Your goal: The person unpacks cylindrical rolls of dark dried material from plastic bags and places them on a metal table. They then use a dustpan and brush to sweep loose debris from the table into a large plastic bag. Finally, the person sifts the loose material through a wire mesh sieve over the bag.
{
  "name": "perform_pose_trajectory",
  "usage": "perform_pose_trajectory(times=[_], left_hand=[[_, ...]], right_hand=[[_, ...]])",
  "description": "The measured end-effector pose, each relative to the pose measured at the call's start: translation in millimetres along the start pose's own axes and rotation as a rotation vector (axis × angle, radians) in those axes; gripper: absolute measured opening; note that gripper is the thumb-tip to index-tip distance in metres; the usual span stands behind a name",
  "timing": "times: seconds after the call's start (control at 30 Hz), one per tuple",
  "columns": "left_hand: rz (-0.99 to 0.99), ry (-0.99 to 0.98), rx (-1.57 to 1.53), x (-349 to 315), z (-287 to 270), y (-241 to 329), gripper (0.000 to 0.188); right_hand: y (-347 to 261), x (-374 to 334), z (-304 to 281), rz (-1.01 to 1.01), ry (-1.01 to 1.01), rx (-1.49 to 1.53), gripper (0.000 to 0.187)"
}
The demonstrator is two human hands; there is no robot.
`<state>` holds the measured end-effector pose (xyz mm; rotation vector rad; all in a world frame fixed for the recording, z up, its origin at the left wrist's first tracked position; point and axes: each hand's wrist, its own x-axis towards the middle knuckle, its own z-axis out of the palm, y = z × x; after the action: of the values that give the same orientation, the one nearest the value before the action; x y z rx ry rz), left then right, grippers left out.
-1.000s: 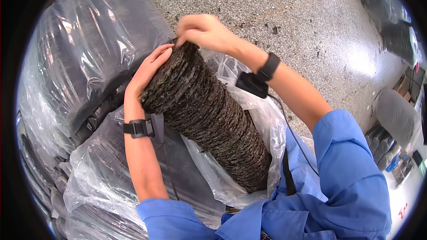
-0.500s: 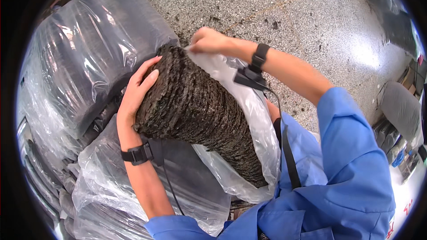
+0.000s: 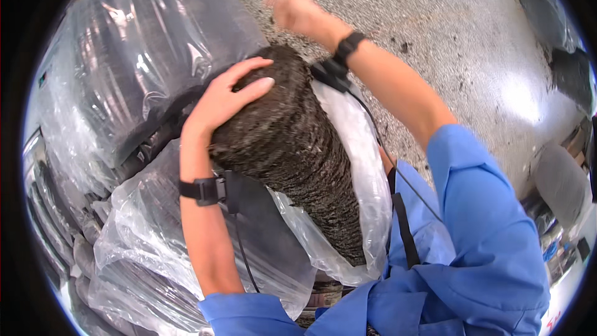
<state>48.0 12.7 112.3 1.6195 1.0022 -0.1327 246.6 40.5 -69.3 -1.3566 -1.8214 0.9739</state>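
Dark-brown stack [image 3: 298, 143] under left hand [image 3: 214, 102], fingers spread; right hand [image 3: 300, 15] now off plastic bag [image 3: 362, 149], leaving it unheld; its fingers too blurred to judge.

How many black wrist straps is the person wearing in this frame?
2: the left wrist strap, behind the left hand resting on the dark, rough stack, and the right wrist strap, behind the blurred right hand above the speckled floor. None seems hidden.

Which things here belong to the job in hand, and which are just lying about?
In hand:
dark rough cylinder, left hand on its upper end
translucent plastic around its lower end

Apparently lying about:
plastic-wrapped bundle, upper left
grey bundle, right edge
dark scraps on the floor
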Motion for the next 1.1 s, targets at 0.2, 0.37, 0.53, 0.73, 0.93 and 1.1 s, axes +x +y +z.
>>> perform_pose_trajectory(times=[0.2, 0.37, 0.53, 0.73, 0.93, 1.1], left_hand=[[-0.048, -0.005, 0.105, -13, -12, -11, 0.045], [0.038, -0.012, 0.184, -3, -6, 1, 0.044], [-0.109, 0.189, 0.066, -73, -7, -36, 0.051], [-0.105, 0.265, 0.406, -84, -19, -22, 0.056], [-0.042, 0.355, 0.749, -80, -28, -21, 0.061], [-0.253, 0.247, 0.447, -97, -49, -30, 0.063]], right_hand=[[-7, -4, -6, 0.545, -0.517, -0.061, 0.083], [46, -115, 101, 0.849, -0.436, 1.166, 0.064], [-54, -87, 96, 0.889, -0.244, 0.845, 0.025], [-38, -64, 98, 0.149, -0.259, 0.607, 0.016], [-72, -34, 94, 0.120, -0.455, 0.750, 0.018], [-99, 8, 125, 1.019, -0.569, 0.948, 0.016]])
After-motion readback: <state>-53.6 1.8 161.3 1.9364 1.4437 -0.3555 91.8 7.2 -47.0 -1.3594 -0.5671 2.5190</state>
